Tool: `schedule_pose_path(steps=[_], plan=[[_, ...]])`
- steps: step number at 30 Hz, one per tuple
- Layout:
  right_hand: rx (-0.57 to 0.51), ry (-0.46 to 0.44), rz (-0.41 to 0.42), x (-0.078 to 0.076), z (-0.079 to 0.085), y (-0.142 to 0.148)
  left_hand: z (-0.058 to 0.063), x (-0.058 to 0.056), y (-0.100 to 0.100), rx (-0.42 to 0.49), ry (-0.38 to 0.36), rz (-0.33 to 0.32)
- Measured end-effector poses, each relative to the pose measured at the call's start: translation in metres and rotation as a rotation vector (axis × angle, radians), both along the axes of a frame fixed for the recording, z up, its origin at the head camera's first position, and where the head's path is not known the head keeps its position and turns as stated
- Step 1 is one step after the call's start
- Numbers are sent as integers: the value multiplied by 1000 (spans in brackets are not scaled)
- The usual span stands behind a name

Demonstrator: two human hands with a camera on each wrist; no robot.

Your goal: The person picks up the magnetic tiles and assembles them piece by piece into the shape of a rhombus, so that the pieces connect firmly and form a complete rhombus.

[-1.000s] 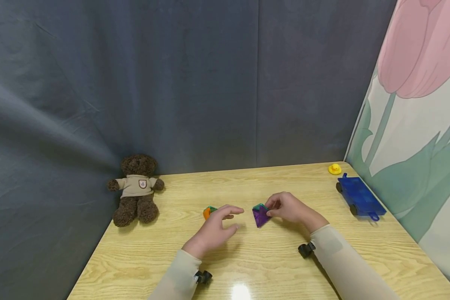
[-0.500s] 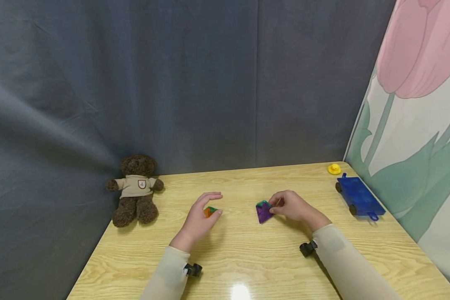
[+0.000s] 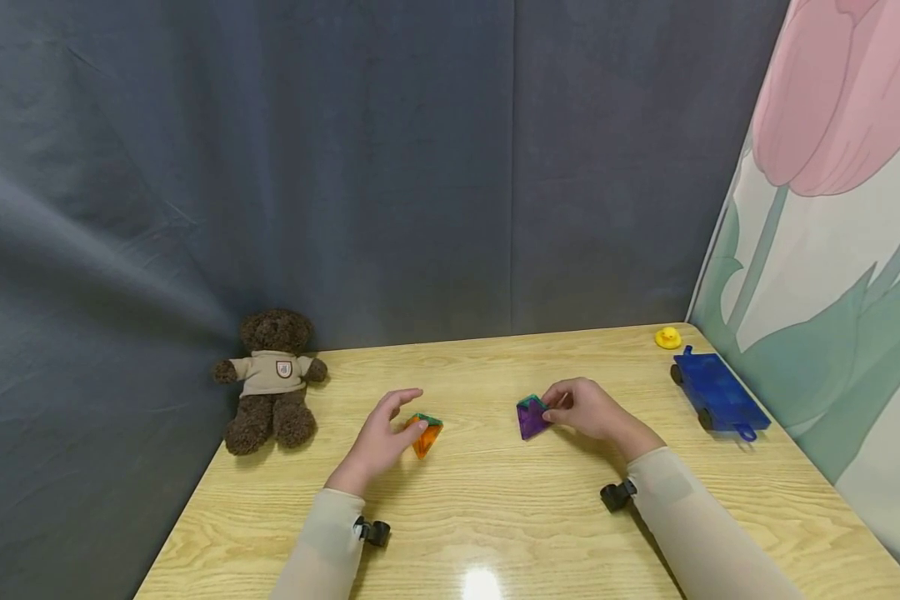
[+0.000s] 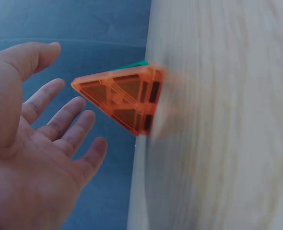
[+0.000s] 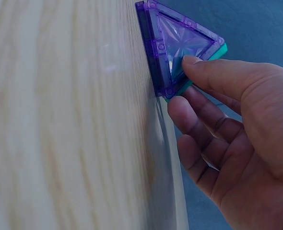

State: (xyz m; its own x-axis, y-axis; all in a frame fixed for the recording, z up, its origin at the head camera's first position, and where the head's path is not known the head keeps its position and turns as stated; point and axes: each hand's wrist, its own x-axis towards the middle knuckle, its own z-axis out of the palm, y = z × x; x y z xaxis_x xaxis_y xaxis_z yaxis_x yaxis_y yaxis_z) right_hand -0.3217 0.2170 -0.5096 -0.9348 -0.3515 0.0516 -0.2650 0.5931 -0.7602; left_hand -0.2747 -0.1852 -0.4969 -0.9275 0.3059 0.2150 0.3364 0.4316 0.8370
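Observation:
Two small translucent triangular magnetic tile shapes are on the wooden table. The orange one (image 3: 423,437), with a green tile at its top, stands beside my left hand (image 3: 375,446). In the left wrist view that left hand (image 4: 41,143) has its fingers spread and loosely bent, apart from the orange tile (image 4: 124,98). My right hand (image 3: 588,412) pinches the purple tile shape (image 3: 531,418) by its right side. Up close in the right wrist view, the thumb lies on the face of the purple tile (image 5: 163,36), and a green tile (image 5: 219,51) shows behind it.
A brown teddy bear (image 3: 273,379) in a beige top sits at the table's left edge. At the right edge are a blue wheeled toy cart (image 3: 723,392) and a yellow rubber duck (image 3: 668,337). A dark curtain (image 3: 390,167) hangs behind the table.
My left hand has moved left, from between the two tile shapes to the orange one's left side, uncovering it. The right hand has shifted the purple tile shape slightly right and back.

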Motion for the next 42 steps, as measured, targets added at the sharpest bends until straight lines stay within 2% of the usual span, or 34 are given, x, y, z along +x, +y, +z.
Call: schedule_pose_path(steps=[6,12,17,20,25,33,42], plan=[[-5,3,-24,-2,-3,3,-6,-2,-8,-8,-50,-40],[4,17,-27,-6,-6,6,-11,-4,-16,-8,-139,-88],[-11,-15,-30,-5,-6,7,-15,-6,-21,-15,-190,-126],[-23,-32,-31,-4,-5,6,-17,-7,-22,-18,-196,-142],[-28,-43,-36,-3,-6,5,-20,-8,-22,-9,-174,-141],[-39,-49,-30,-4,-6,6,-23,-7,-17,32,-162,-80],[-39,-51,-18,-3,-6,6,-25,-9,-20,4,-179,-58]])
